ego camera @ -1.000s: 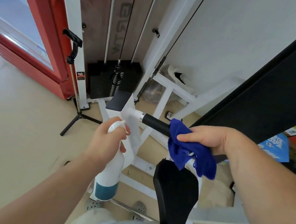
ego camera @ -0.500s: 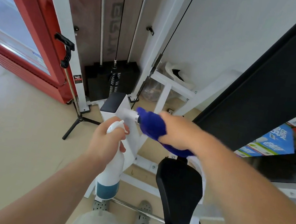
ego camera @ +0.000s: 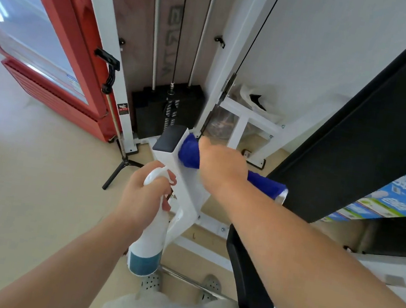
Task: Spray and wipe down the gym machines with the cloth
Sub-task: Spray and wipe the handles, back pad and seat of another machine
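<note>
While the right hand (ego camera: 220, 168) presses the blue cloth (ego camera: 190, 155) against the side of the white post (ego camera: 186, 185), just under its black cap (ego camera: 171, 137), the left hand (ego camera: 144, 195) is closed round the neck of the spray bottle (ego camera: 147, 243), which hangs beside the post with its nozzle toward it. The right hand's fingers are wrapped over the cloth and hidden by it, so it is clamped on the cloth and on whatever bar lies beneath; a loose tail of cloth trails out to the right, behind the wrist.

The step in hand looks like wiping where the bar meets the post. To do it well, the person should keep the cloth bunched thick under the palm, bear down evenly, and turn the wrist so the cloth goes right round the joint and not only across its top. The trailing end wants gathering in, or it may snag. The bottle is best held low and clear of the black seat (ego camera: 245, 271) until another squirt is needed.
</note>
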